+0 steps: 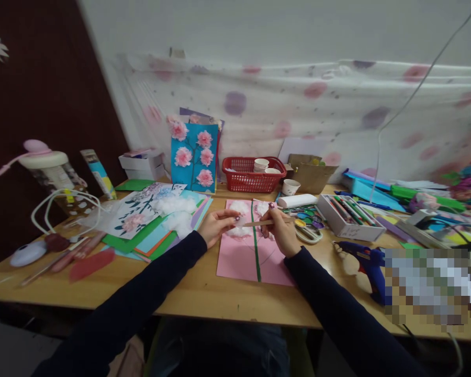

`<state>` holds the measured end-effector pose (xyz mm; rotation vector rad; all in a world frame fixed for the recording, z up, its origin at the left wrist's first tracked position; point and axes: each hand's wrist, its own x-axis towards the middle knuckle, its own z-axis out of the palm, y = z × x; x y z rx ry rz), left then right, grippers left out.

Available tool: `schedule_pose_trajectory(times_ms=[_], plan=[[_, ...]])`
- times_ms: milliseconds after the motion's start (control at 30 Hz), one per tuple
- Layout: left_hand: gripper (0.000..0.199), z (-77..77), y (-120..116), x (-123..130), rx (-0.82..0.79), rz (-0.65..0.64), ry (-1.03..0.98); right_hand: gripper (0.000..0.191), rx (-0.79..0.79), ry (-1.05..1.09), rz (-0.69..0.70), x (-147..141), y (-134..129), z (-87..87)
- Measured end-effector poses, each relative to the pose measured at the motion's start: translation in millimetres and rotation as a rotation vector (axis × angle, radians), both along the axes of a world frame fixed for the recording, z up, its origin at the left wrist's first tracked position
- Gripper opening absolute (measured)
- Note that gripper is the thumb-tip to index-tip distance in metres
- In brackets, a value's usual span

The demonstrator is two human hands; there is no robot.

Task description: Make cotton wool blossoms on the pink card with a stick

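Observation:
A pink sheet (235,262) lies before me, with a green painted stem (257,262) down its middle and thin curved pencil lines. White cotton (241,207) sits on its upper part, on both sides of the stem. My right hand (281,230) is closed around a flat wooden stick (256,223), whose tip points left. The fingers of my left hand (216,226) pinch a small whitish piece, which looks like a tuft of cotton, close to the stick's tip. Both hands are over the upper half of the sheet.
Left are coloured papers (141,246) with loose cotton (178,222). A blue flower picture (194,149) stands behind, beside a red basket (239,182) with paper cups. To the right are scissors (312,234), a box of markers (355,230) and a blue glue gun (371,262).

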<state>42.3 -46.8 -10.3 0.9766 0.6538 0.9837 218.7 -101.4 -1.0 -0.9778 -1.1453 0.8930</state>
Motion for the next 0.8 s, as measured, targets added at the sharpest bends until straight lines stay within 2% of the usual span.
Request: schedule_pose_trajectory(times_ms=[133, 300, 433, 800], plan=[[0.02, -3.8, 0.7, 0.8, -0.031, 0.018, -0.031, 0.043, 0.003, 0.031, 0.017, -0.7, 2.0, -4.3], [0.027, 0.6, -2.9, -0.8, -0.014, 0.003, -0.039, 0.041, 0.001, 0.044, 0.047, -0.2, 3.6, -7.9], [0.028, 2.2, -5.4, -1.5, -0.029, 0.001, -0.005, 0.041, -0.011, 0.045, 0.035, -1.1, 3.0, -7.7], [0.024, -5.2, -3.9, -0.4, -0.016, -0.021, -0.018, 0.04, -0.034, 0.169, -0.006, 2.1, 7.5, -8.0]])
